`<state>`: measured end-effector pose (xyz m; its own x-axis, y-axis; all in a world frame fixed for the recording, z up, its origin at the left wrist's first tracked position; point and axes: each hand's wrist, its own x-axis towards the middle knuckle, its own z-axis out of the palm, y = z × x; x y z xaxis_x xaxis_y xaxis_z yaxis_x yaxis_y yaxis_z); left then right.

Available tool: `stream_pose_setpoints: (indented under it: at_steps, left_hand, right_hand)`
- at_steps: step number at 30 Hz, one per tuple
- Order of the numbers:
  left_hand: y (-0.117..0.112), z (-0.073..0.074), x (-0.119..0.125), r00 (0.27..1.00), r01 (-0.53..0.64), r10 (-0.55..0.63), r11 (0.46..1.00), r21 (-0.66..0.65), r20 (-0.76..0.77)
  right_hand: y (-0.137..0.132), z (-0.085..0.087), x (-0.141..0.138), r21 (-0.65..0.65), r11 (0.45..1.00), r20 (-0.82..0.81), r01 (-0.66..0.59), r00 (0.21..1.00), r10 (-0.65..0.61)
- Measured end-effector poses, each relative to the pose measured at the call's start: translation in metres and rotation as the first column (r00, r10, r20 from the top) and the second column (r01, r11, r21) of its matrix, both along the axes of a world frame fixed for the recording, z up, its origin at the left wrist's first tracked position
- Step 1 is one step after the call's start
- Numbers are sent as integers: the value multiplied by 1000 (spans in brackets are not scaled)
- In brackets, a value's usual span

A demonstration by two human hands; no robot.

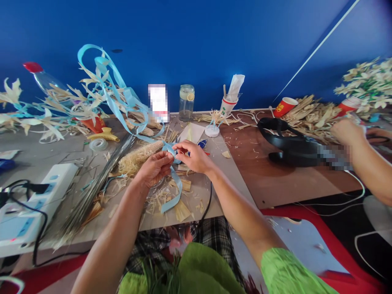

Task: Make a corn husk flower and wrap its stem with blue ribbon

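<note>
Over the middle of the table, my left hand (157,166) pinches a light blue ribbon (175,192). My right hand (193,156) meets it from the other side, its thumb and finger closed on the same ribbon. One tail of the ribbon hangs down toward the table's front edge; a long loop rises at the back left. Just behind my left hand lies a corn cob (139,157) with stringy fibres. Beside the cob stretches a bundle of thin wires (98,192). Scraps of dry husk (183,210) lie below my hands.
A white power strip (63,183) with black cables occupies the left. A clear bottle (186,104) and a paper cup (229,105) stand at the back. On the right lie black headphones (284,143); another person's hand (349,130) is beyond. Husk flowers (45,122) fill the far left.
</note>
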<state>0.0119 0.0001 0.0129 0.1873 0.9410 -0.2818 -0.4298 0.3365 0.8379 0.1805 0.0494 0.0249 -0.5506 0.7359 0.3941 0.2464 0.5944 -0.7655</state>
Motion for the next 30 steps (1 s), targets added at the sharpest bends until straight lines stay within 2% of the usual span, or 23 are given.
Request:
stream_pose_setpoints:
  at_steps: [4,17,21,25,30]
  left_hand:
    - [0,-1,1,999,-27,26,999,-18,-21]
    - [-5,6,6,1000,-17,17,1000,-7,-23]
    - [-4,6,5,997,-77,77,997,14,11]
    - [-3,6,5,989,-144,143,989,30,42]
    - [-1,6,11,989,-145,142,987,74,39]
  right_hand:
    - [-5,3,-1,8,996,-67,-84,994,85]
    - [-1,-5,-5,-7,998,-50,-61,997,60]
    - [1,-6,-5,-129,992,-95,9,995,-21]
    - [2,-7,-8,-316,949,-178,-3,982,-57]
    - [2,-10,-13,-401,916,-230,2,968,-103]
